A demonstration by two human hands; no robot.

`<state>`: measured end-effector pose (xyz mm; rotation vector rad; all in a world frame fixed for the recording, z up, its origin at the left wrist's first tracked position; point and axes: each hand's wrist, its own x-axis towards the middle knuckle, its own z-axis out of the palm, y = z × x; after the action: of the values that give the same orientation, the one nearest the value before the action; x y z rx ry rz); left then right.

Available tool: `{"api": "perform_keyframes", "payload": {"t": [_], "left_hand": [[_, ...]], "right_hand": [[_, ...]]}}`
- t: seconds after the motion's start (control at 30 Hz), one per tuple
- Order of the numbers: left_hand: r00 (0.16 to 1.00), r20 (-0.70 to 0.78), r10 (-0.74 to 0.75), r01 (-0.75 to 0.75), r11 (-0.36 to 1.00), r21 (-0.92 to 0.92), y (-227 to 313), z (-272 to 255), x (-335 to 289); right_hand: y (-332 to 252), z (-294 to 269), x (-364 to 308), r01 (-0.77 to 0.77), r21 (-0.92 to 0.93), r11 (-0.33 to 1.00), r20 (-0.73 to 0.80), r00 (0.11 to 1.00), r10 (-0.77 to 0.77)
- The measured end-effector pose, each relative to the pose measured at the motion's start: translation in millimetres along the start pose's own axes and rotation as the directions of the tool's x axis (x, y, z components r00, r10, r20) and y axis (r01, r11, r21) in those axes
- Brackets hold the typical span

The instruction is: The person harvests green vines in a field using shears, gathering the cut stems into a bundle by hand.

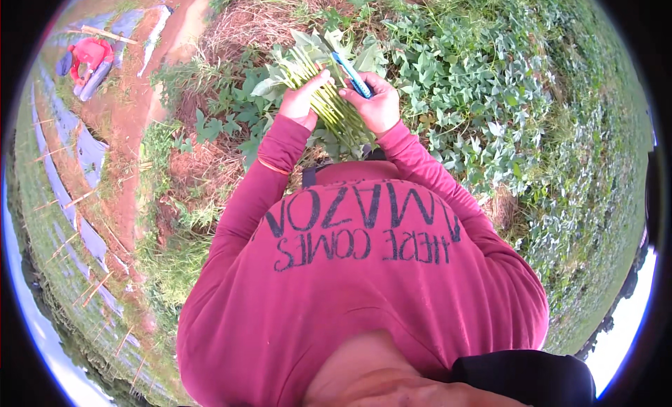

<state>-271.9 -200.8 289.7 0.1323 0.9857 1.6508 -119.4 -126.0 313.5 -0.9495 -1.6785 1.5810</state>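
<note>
A bunch of long pale-green leaf stems [334,111] lies slantwise in front of my chest, with broad leaves at its far end. My left hand [301,104] is closed around the bunch from the left, thumb across the stems. My right hand [379,107] grips a slim blue cutter knife [352,74] on the right side of the bunch. The knife's tip points away from me and to the left, next to the leaves. The fingers of my right hand are partly hidden, and whether they also touch the stems I cannot tell.
Dense leafy vines [462,78] cover the ground to the right. Dry grass [259,22] lies beyond my hands. At the left runs a bare dirt path [143,127], then strips of plastic sheeting [89,151] with thin stakes. Another person [91,57] in red crouches at far left.
</note>
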Motion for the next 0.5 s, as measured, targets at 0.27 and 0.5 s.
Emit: {"api": "perform_keyframes", "payload": {"t": [0.27,0.5], "left_hand": [[0.998,-0.034,0.056,-0.058,0.996,-0.062,22.1,-7.0,-35.7],[0.974,-0.137,0.178,-0.163,0.98,0.114,30.4,-19.1,-68.7]], "right_hand": [[-5.1,8.0,2.2,-0.004,0.097,0.995,0.193,0.981,-0.015],[-21.2,46.5,1.4,-0.134,0.318,0.938,0.32,0.947,0.026]]}}
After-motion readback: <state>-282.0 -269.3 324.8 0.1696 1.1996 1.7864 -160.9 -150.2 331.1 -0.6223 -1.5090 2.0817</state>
